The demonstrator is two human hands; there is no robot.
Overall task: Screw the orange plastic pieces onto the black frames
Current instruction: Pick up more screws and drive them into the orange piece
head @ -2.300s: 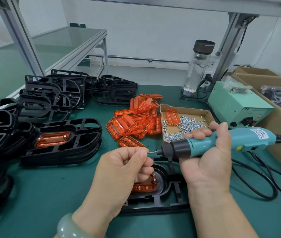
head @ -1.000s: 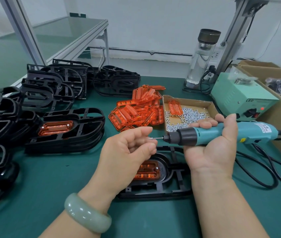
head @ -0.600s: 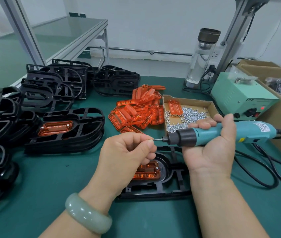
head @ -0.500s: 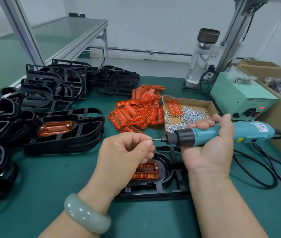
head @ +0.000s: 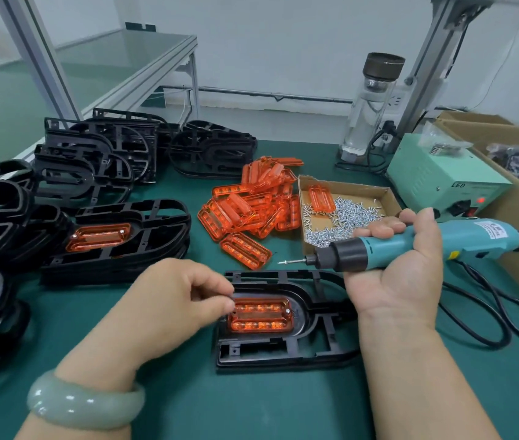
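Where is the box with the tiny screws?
Head view, right of middle: the cardboard box sits between the orange pile and the mint-green power unit, just behind the screwdriver.

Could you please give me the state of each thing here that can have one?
orange piece, seated in black frame, one screw visible, at its right end.
black frame, lying flat.
screwdriver, held level, screw on its bit.
right hand, grips the screwdriver.
left hand, fingertips at the orange piece's left end; grip blurred.
power box, red light on.
screw box, open.
bottle, upright, capped.
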